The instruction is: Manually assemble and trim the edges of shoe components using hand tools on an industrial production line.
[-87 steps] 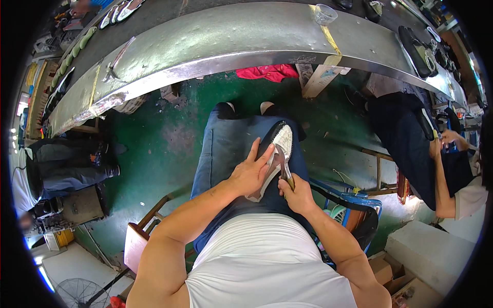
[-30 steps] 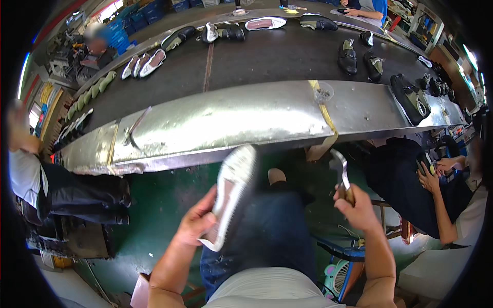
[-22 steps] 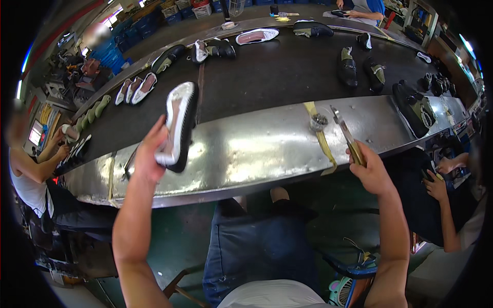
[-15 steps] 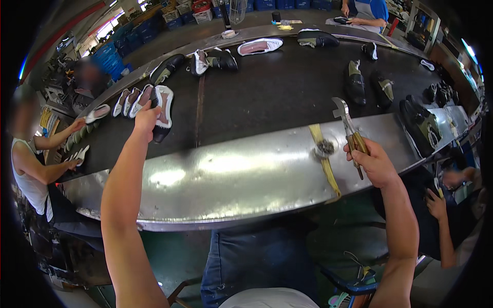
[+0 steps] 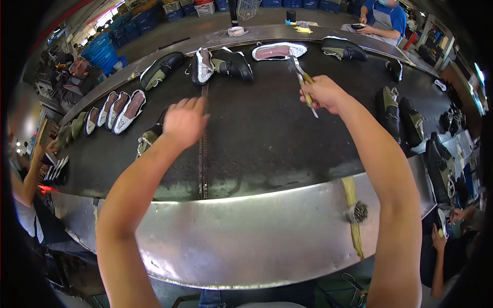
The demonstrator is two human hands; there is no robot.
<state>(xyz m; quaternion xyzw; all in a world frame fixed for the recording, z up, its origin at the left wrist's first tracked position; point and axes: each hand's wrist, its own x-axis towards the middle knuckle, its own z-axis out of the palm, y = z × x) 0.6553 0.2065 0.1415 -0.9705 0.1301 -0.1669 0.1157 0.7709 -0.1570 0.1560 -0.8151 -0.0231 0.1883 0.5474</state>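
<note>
My right hand (image 5: 324,94) grips a pair of lasting pincers (image 5: 306,88) with worn brass-coloured handles. The metal head reaches over the near edge of an upturned shoe (image 5: 275,52) with a pink insole and white rim; I cannot tell whether they touch. Fingers stretched out and slightly blurred, my left hand (image 5: 185,122) is empty above the dark belt (image 5: 257,123). Beside and partly under it lies a black and green shoe (image 5: 150,137), half hidden by the wrist.
Upturned shoes (image 5: 128,113) stand in a row at left. More black and green shoes (image 5: 163,69) lie along the far side and right. A metal ledge (image 5: 246,238) runs along the front, with a small cup of tacks (image 5: 358,211). Co-workers sit left, right and across.
My left hand has let go of a shoe, which now lies on the belt, and has moved right. My right hand has carried the pincers forward to the far shoe. The view has shifted.
</note>
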